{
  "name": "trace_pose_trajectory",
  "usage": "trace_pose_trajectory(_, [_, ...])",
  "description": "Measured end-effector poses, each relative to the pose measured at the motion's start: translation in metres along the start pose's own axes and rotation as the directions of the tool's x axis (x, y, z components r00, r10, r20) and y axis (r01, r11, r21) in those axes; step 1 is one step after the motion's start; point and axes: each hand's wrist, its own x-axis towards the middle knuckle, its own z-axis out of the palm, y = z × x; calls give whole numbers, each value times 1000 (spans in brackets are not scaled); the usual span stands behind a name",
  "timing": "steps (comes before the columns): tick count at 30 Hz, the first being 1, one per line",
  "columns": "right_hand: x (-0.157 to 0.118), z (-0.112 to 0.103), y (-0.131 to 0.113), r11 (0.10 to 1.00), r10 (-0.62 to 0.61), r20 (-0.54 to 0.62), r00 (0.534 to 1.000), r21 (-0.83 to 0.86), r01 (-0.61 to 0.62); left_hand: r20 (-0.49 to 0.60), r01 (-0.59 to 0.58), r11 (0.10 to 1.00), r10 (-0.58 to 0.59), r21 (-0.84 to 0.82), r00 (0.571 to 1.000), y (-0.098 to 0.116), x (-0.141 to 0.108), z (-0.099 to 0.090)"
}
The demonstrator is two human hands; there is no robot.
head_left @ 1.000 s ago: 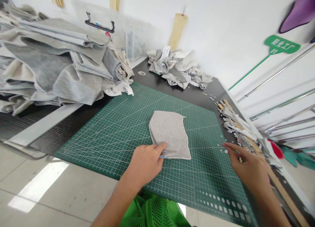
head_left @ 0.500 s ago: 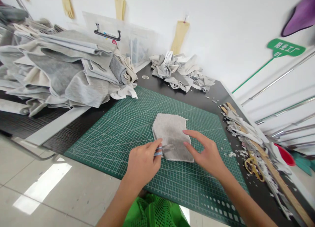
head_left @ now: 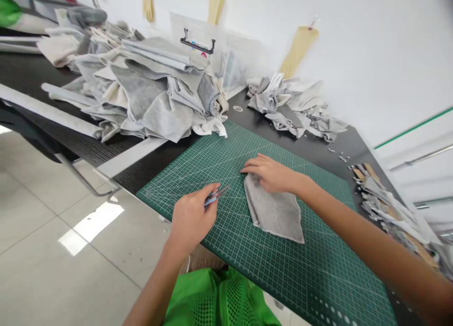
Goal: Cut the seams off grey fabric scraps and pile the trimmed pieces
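We find the grey knit fabric piece lying on the green cutting mat, right of the mat's centre, with a folded or doubled edge along its left side; we cannot confirm the number of layers. The right hand rests palm-down on its upper end, fingers spread toward the mat's far edge. The left hand is clamped on small blue-handled snips, their tips pointing up and away, near the fabric but not touching it. The hands are apart.

We judge the flat hold sound: spread pressure keeps a soft knit from creeping, and good practice keeps those fingers clear of any blade path. The snips are held off the cloth, so we see no nicking risk at present.

Along the far edge of the black tabletop lies a crumpled heap of grey offcuts. A large stack of grey fabric occupies the far left, and a pile of fabric strips lines the right edge. Green mesh cloth shows below the mat's near edge.
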Motion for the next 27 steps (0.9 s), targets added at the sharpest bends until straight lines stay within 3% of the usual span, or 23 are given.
trace_pose_trajectory(9, [-11,3,-7,993,120,33,992,8,-121,20,-28,998,30,-51,999,-4,-3,0])
trace_pose_trajectory(12, [-22,-5,-7,984,164,-28,986,75,-162,7,-34,997,34,-66,999,-5,-4,-1])
trace_pose_trajectory(15, [-41,-24,-6,937,237,-153,959,298,-184,2,-36,997,36,-64,999,-5,-5,-1])
trace_pose_trajectory(17, [-55,-38,-4,848,374,-262,890,485,-214,6,-37,997,38,-69,999,-6,-5,-1])
trace_pose_trajectory(20, [-71,-59,-3,657,621,-427,657,741,-139,12,-37,996,38,-87,999,-6,-6,-1])
trace_pose_trajectory(22, [-74,-72,-5,552,728,-461,508,833,-34,12,-37,994,39,-100,999,-7,-7,-1])
trace_pose_trajectory(23, [-72,-78,-8,513,765,-454,458,858,-6,12,-38,993,40,-109,999,-7,-7,-1])
trace_pose_trajectory(25, [-64,-89,-16,457,817,-420,394,889,0,16,-40,991,42,-130,999,-9,-7,-2])
trace_pose_trajectory(27, [-50,-101,-25,407,848,-376,374,913,-6,30,-39,988,44,-151,999,-9,-7,-3])
